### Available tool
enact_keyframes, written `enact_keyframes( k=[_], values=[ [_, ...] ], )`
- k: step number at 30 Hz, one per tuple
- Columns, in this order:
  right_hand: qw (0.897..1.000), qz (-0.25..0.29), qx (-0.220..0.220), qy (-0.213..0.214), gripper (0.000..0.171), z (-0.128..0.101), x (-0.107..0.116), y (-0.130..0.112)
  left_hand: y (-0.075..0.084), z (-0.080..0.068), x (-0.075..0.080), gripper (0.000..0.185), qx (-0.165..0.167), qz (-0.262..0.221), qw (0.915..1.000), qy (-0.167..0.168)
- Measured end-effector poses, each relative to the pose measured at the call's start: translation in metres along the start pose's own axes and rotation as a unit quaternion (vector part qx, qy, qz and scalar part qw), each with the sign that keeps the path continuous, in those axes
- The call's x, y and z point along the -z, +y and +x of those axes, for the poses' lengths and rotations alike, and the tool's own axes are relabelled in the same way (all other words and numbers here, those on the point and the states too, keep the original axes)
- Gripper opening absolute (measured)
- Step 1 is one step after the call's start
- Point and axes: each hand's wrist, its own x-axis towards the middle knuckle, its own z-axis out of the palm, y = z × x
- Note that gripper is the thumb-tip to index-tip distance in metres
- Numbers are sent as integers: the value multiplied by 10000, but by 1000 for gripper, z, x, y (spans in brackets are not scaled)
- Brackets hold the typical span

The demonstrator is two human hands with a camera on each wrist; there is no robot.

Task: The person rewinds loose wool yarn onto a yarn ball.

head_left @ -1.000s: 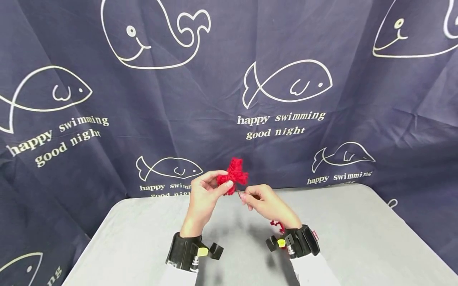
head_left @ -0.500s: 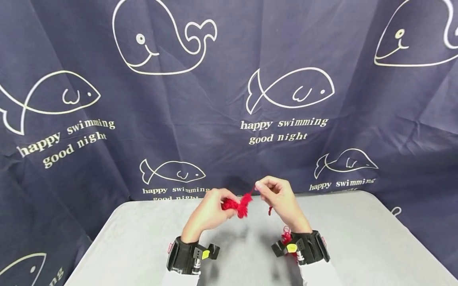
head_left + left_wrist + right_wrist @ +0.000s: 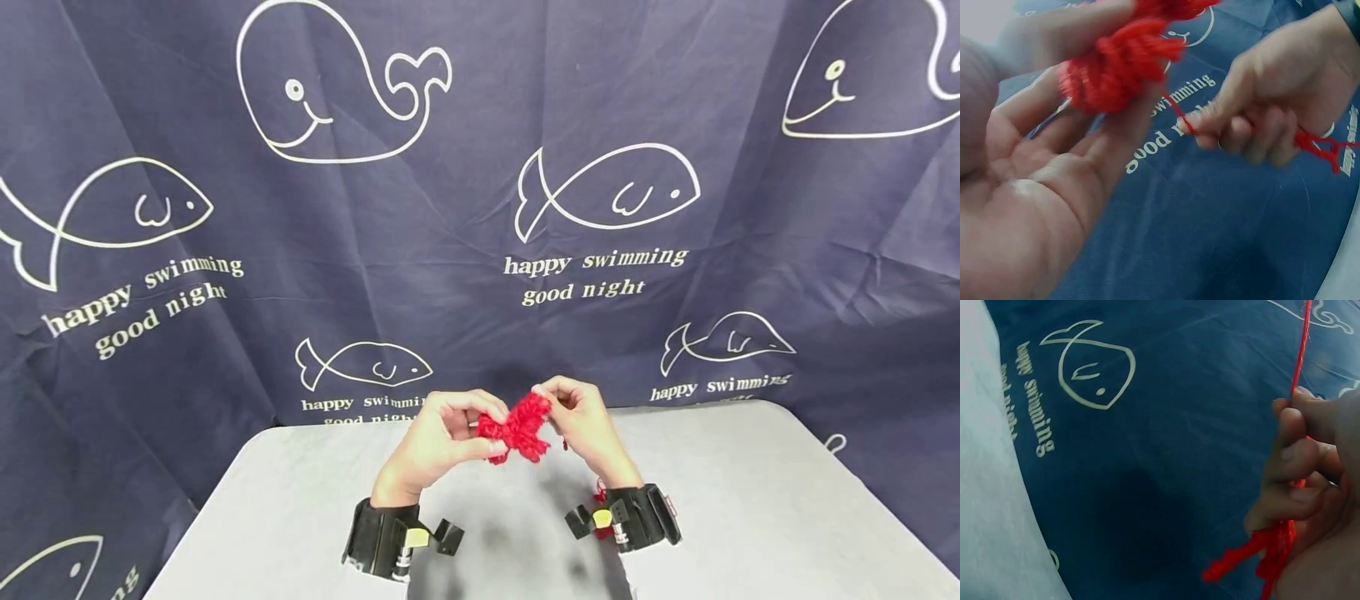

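Note:
A small bundle of red yarn [image 3: 519, 427] shaped like a bow is held above the grey table [image 3: 750, 500]. My left hand [image 3: 448, 433] pinches the bundle [image 3: 1119, 59] between thumb and fingers. My right hand [image 3: 573, 417] grips a single red strand [image 3: 1179, 115] that runs from the bundle into its curled fingers [image 3: 1254, 125]. In the right wrist view the strand [image 3: 1297, 369] passes up past the fingers [image 3: 1291, 469], and loose yarn [image 3: 1254, 559] hangs below the hand. More red yarn [image 3: 600, 496] trails by the right wrist.
A dark blue cloth [image 3: 480, 208] printed with white whales, fish and words hangs right behind the table. Black camera bands sit on both wrists [image 3: 382, 533]. The table's edges fall away at left and right.
The yarn bundle dropped from in front of the cloth to just above the table's far edge. My right hand swung from below the bundle up to its right side, holding the strand.

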Motion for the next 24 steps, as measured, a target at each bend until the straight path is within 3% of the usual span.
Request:
enact_keyframes(
  k=[3, 5, 8, 11, 13, 15, 17, 19, 22, 24],
  values=[
    [9983, -383, 140, -420, 13, 0, -3, 2, -1, 1, -1, 25, -230, -139, 9963, 820],
    [9947, -706, 264, -705, 16, 0, -5, 1, -1, 3, -2, 28, -331, -284, 9881, 1475],
    [9849, -1186, 450, -1179, 20, -2, -7, -2, -2, 7, -4, 36, -412, -621, 9663, 2465],
    [9729, -1570, 576, -1594, 22, -5, -10, -9, -4, 10, -6, 33, -377, -593, 9394, 3354],
    [9668, -1677, 614, -1828, 21, -7, -11, -14, -7, 11, -6, 28, -367, -247, 9236, 3807],
    [9627, -1724, 658, -1979, 20, -9, -11, -19, -10, 12, -5, 26, -289, 447, 9093, 4127],
    [9615, -1678, 690, -2064, 19, -10, -10, -24, -14, 11, -4, 26, -181, 1354, 8956, 4233],
    [9640, -1525, 713, -2056, 18, -11, -9, -28, -17, 9, -1, 24, -46, 2498, 8753, 4141],
    [9741, -1020, 683, -1898, 17, -11, -4, -32, -18, 5, 3, 23, 171, 3947, 8428, 3654],
    [9818, -553, 616, -1710, 16, -11, 0, -34, -16, 1, 4, 24, 401, 4552, 8318, 3151]
  ],
)
